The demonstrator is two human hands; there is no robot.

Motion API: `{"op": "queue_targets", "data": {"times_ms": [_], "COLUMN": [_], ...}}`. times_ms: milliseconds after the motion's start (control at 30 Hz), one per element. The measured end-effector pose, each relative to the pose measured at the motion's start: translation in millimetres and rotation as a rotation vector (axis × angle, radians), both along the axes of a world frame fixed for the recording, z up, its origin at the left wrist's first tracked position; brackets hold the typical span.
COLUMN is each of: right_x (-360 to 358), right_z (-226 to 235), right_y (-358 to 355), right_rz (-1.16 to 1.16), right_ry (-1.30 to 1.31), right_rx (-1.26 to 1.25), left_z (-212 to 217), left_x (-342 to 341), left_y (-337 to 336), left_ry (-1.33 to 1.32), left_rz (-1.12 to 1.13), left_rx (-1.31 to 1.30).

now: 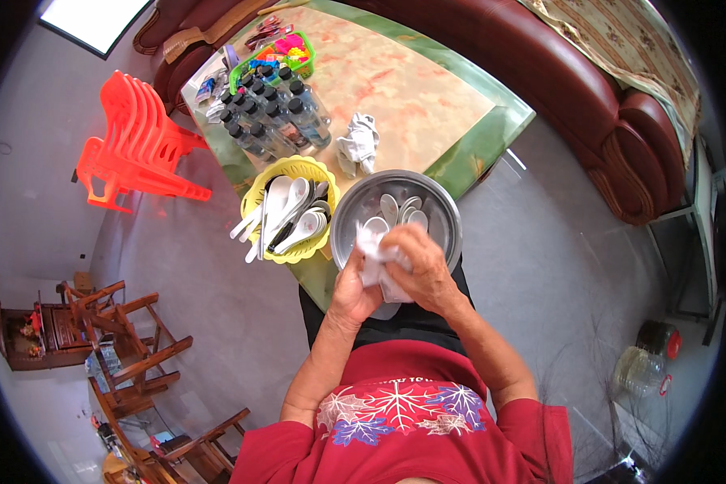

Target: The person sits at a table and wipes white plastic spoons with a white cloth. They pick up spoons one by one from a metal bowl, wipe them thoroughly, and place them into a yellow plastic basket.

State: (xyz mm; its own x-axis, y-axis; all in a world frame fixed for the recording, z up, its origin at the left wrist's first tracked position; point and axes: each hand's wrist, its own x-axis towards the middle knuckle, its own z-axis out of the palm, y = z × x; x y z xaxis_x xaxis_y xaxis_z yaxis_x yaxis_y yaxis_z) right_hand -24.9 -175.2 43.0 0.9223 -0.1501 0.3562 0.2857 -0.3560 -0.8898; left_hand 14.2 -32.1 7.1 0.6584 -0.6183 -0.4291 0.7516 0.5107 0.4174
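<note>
My left hand and my right hand meet over the near rim of a round metal basin. Both grip a white cloth wrapped around a white spoon whose bowl end shows below my hands. Several white ceramic spoons lie inside the basin. To its left stands a yellow basket filled with more white spoons and ladles.
A crumpled white cloth lies on the marble-patterned table behind the basin. Several dark-capped bottles and a green basket stand further back. Red plastic chairs are stacked left; a dark red sofa curves right.
</note>
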Motion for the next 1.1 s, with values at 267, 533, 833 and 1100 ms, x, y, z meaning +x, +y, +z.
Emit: {"op": "queue_targets", "data": {"times_ms": [267, 533, 833, 1100], "right_x": [18, -3, 30, 44], "right_z": [-16, -14, -4, -29], "right_y": [36, 14, 18, 32], "right_rz": [-0.27, 0.271, -0.275, -0.479], "right_ry": [-0.17, -0.151, -0.24, 0.069], "right_rx": [-0.333, -0.244, -0.362, 0.02], "left_z": [21, -20, 41, 18], "left_x": [1, 10, 5, 1], "left_y": [-5, 22, -10, -16], "left_ry": [-0.036, 0.136, -0.115, -0.136], "left_rz": [0.007, -0.137, -0.012, 0.017], "left_rx": [0.012, -0.352, -0.028, 0.132]}}
